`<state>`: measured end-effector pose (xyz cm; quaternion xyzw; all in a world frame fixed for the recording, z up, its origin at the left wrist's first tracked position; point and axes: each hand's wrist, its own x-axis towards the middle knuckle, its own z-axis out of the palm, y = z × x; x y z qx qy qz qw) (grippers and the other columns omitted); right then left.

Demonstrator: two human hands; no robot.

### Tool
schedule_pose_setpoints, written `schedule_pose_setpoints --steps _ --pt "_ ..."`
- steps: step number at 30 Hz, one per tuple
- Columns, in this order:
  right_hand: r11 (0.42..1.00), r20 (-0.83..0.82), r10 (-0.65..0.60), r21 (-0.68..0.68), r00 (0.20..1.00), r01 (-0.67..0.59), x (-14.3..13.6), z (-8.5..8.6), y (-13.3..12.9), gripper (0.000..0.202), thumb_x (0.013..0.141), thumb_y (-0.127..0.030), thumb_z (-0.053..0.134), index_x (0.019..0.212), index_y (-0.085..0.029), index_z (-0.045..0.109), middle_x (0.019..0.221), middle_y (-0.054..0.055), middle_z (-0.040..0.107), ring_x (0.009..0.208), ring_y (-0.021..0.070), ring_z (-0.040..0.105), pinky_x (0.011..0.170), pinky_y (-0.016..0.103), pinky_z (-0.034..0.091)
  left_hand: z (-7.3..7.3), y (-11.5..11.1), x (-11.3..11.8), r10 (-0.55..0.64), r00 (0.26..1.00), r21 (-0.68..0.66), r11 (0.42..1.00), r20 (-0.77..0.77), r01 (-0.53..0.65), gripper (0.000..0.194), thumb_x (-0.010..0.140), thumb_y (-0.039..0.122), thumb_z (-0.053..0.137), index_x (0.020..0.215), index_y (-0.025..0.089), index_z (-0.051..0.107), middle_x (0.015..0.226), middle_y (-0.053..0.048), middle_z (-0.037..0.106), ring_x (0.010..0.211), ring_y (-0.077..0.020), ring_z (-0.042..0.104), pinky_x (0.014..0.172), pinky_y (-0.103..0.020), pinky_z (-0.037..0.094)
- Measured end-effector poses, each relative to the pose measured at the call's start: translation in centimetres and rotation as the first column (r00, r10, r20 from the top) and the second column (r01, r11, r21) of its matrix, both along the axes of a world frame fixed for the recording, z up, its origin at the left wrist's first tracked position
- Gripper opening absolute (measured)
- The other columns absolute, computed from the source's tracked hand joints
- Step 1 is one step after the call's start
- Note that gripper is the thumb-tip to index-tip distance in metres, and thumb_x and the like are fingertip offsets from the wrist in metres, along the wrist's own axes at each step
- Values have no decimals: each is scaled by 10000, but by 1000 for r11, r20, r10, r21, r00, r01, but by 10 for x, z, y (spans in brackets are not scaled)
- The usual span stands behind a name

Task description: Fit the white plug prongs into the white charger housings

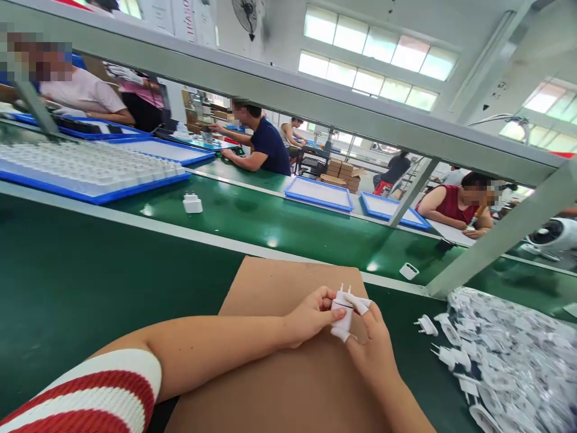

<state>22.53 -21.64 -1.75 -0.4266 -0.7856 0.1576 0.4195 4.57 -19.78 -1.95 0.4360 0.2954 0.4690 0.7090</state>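
A white two-pin plug adapter (pixel 342 314) is held upright above a brown cardboard sheet (pixel 279 385), its metal pins pointing up. A dark seam runs across its body below the pins. My left hand (pixel 313 316) grips its left side, thumb across the front. White finger covers are on the thumb and forefinger of my right hand (pixel 372 340), which closes on the adapter from the right. To the right lies a heap of white plug pieces (pixel 518 355), with a few loose ones, such as a plug top (pixel 426 325), at its near edge.
Past a pale metal strip runs a green belt (pixel 252 210) carrying a white adapter (pixel 192 203) and a white housing (pixel 409 271). A blue tray (pixel 94 195) full of white pieces stands left. A slanted metal post (pixel 496 240) rises at right. Co-workers sit beyond.
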Motion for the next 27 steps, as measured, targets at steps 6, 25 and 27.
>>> schedule_pose_setpoints --steps 6,25,27 --pt "993 36 115 -19 993 -115 2 10 0 688 766 -74 695 1392 -335 579 1246 87 619 1143 260 640 951 388 565 14 -10 -5 -64 995 -73 996 -76 58 493 793 486 805 1097 187 559 1010 -48 722 899 -168 664 837 -310 484" --pt "884 -544 -129 -442 829 -153 3 35 -3 617 604 -291 885 1162 -254 625 879 14 710 771 173 640 666 288 545 14 -12 -22 137 802 549 794 -582 262 349 1018 449 400 1259 209 475 982 -46 634 823 -177 561 777 -314 489" --pt "883 -491 -73 -436 868 -172 5 38 -5 410 623 -323 873 991 -238 712 938 33 704 807 177 625 671 288 546 13 -12 -24 157 784 572 770 -601 284 332 1022 435 382 1253 212 465 1006 -48 631 829 -176 559 775 -309 483"
